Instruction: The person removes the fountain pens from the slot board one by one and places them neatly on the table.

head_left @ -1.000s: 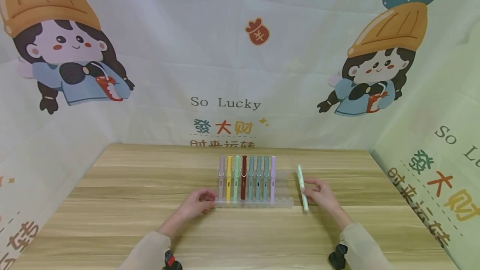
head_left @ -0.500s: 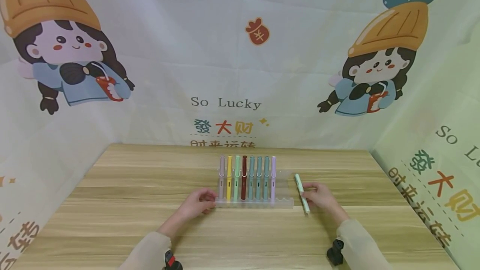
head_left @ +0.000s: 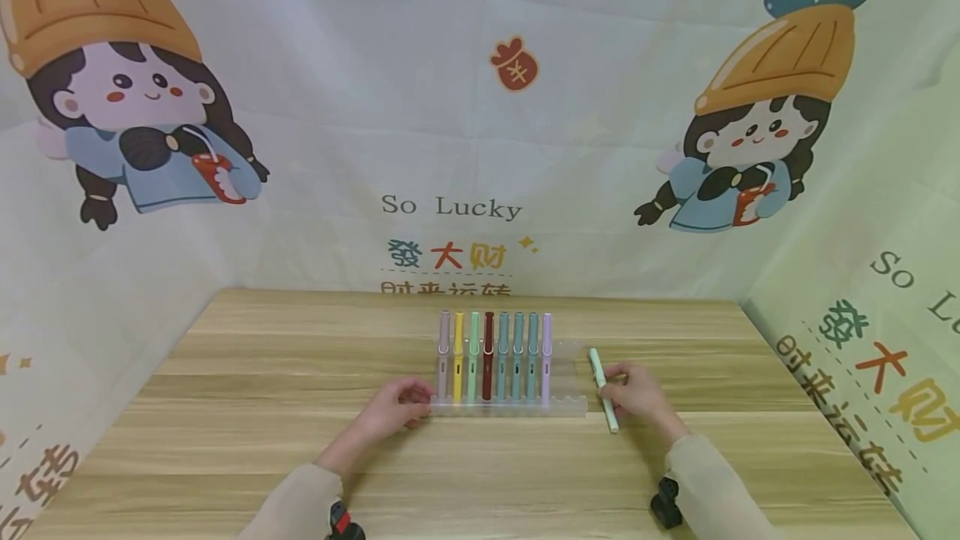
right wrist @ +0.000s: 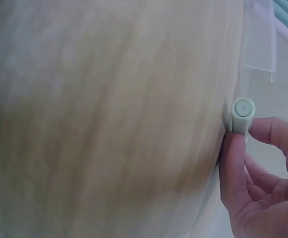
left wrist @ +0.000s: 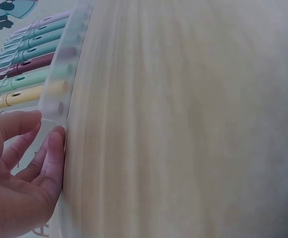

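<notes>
**One mint pen [head_left: 598,372] in my right hand [head_left: 636,392], eight more in the clear rack [head_left: 567,408]**

I pinch the mint pen between the thumb and fingers of my right hand, just off the right end of the rack. It slants, its clip end away from me and its plain end towards me, low over the wooden table [head_left: 480,482]; I can't tell whether it touches the wood. My left hand [head_left: 396,405] is curled at the rack's left end, thumb and fingertips closed about its corner. How firmly they press, I can't tell.

I take the step in hand to be handling this one pen while the other hand steadies the rack. As I judge it, the next move calls for a sure pinch, the pen straightened to match the row, and the rack kept from sliding. The bare stretch at the rack's right end looks the natural spot for it, and the lilac pen beside that stretch could be knocked.

Counting up: one rack, nine pens. In the rack, left to right, I have one mauve pen [head_left: 443,372], one yellow pen [head_left: 458,372], one green pen [head_left: 473,372], one dark red pen [head_left: 488,372], three teal pens [head_left: 517,372] and one lilac pen [head_left: 546,372]. The ninth is the mint one I hold. The notches beyond the lilac pen are too small to count surely.
</notes>
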Available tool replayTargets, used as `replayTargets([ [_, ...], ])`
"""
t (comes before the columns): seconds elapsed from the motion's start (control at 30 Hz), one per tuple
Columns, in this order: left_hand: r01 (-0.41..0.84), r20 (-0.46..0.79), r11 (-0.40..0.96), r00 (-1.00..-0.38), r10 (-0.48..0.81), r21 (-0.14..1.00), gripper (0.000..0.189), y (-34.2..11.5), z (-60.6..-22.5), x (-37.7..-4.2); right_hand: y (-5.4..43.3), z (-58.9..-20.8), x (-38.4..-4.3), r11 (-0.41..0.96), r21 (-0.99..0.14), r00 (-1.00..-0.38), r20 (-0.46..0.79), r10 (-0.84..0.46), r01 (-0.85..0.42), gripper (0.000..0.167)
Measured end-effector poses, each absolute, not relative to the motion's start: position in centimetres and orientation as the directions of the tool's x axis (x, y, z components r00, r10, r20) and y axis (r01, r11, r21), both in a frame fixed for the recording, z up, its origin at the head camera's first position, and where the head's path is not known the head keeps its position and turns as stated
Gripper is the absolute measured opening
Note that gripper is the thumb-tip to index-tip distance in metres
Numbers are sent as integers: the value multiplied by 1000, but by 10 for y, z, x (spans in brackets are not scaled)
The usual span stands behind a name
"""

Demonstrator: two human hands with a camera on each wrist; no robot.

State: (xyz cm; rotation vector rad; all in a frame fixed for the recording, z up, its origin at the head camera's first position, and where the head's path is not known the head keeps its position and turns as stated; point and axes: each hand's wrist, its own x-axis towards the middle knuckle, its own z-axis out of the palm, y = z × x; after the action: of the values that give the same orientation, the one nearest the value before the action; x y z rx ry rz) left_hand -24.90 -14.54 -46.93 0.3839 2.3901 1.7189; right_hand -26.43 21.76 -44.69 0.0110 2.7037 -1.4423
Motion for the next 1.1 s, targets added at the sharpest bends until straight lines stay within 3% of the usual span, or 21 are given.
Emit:
replayTargets([
  [0.67,104,9,301,-953,303,948,22,-145,-469,-248,221,-443,-264,472,-881,-999,-33,-1,29,35],
  [0.87,100,6,300,-954,300,949,22,-145,-468,-248,216,-441,-262,461,-887,-999,37,23,-22,34],
  [1.1,97,4,297,-954,299,950,22,-145,-467,-247,204,-441,-260,312,-940,-989,147,2,-139,34],
])
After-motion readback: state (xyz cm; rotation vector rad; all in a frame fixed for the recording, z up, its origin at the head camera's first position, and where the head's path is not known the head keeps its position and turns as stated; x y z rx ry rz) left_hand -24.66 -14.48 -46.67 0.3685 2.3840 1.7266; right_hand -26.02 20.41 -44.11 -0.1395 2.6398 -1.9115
